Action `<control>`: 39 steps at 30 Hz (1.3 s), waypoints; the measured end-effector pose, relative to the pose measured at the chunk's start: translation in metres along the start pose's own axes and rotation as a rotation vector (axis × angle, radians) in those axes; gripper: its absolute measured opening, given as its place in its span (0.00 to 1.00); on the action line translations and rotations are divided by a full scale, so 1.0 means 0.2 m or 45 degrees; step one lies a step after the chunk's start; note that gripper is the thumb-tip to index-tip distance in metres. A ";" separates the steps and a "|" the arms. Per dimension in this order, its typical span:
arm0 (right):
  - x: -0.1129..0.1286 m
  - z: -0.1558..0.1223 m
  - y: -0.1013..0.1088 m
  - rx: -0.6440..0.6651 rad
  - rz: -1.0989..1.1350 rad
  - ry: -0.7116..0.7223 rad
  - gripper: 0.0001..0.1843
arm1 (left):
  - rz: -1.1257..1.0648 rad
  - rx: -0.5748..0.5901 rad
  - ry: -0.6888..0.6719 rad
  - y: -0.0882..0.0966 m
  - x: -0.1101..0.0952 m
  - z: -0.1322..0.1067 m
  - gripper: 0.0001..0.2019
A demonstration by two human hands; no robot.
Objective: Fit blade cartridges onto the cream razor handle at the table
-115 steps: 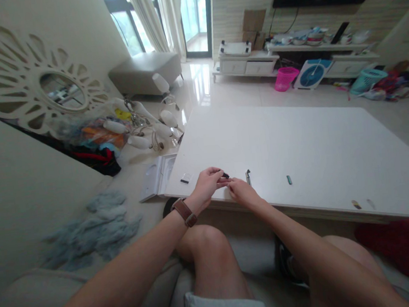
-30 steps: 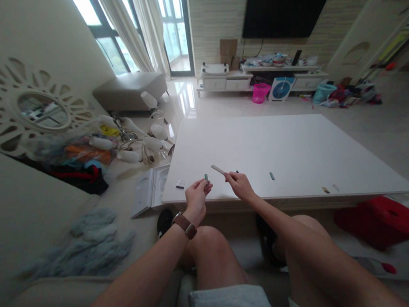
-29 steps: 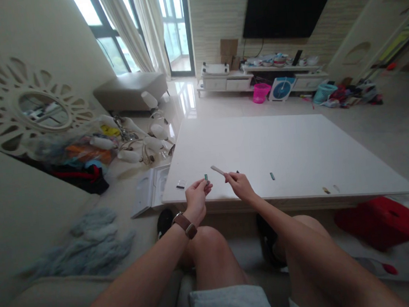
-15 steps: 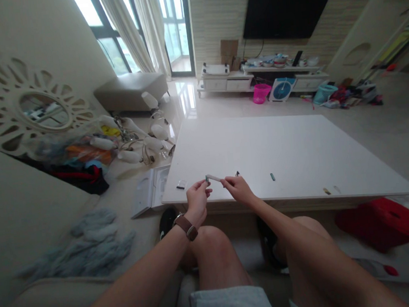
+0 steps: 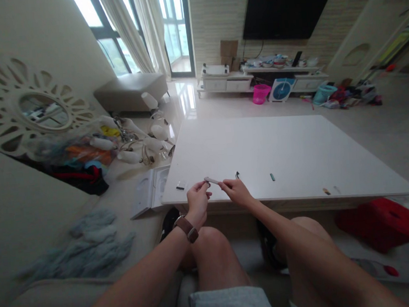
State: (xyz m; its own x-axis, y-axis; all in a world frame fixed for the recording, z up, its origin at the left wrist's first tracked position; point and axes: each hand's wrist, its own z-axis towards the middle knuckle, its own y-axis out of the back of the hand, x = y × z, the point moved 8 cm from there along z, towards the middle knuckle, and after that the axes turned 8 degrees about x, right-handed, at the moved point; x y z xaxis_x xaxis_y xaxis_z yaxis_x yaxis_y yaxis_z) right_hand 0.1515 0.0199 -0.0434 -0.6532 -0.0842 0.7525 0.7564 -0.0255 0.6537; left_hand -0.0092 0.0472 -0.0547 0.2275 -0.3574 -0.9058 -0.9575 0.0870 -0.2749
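Over the near edge of the white table [image 5: 261,148], my left hand [image 5: 197,201] pinches a tiny dark piece, mostly covered by the fingertips and too small to name. My right hand [image 5: 237,192] is closed on one end of a thin whitish strip [image 5: 212,180]. The strip's far end meets the left fingertips, overlapping the small piece. Beyond my right hand lies a small black item [image 5: 237,174]. A small dark green rectangular piece [image 5: 272,176] rests farther right. To the left of my left hand is a small black-and-clear packet [image 5: 181,187].
Small brown bits [image 5: 326,191] lie near the table's right front edge. An open white box [image 5: 145,189] stands on the floor to the left, below a chandelier [image 5: 146,139]. A red object [image 5: 380,224] sits at the right, under the table edge.
The strip's far end has shifted slightly left and now covers the green piece that showed at the left fingertips. My right hand has moved slightly left.
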 end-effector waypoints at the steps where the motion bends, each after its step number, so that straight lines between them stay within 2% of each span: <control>1: 0.00 0.00 0.00 0.001 0.023 0.003 0.27 | 0.021 0.003 -0.016 0.00 -0.01 0.00 0.10; 7: -0.04 0.01 0.00 -0.025 0.070 -0.015 0.27 | 0.122 0.025 -0.121 -0.01 -0.04 0.00 0.09; 16: -0.03 0.00 0.03 -0.116 -0.064 -0.068 0.28 | 0.043 -0.007 0.008 0.01 0.01 0.00 0.11; 25: -0.01 0.00 -0.01 -0.021 -0.075 0.011 0.27 | 0.027 -0.025 -0.023 0.01 0.01 0.00 0.14; 30: -0.02 0.01 -0.01 -0.023 -0.031 0.002 0.26 | 0.059 -0.001 -0.078 0.00 -0.01 0.00 0.14; 39: -0.03 0.00 0.00 -0.024 -0.026 -0.008 0.26 | 0.058 -0.008 -0.063 0.00 0.00 -0.01 0.14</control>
State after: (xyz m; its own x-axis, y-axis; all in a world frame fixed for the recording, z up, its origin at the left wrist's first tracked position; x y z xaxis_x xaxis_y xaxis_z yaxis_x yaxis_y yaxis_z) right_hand 0.1549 0.0210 -0.0482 -0.6687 -0.0768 0.7395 0.7433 -0.0462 0.6673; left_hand -0.0090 0.0464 -0.0536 0.1917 -0.3065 -0.9324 -0.9683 0.0962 -0.2307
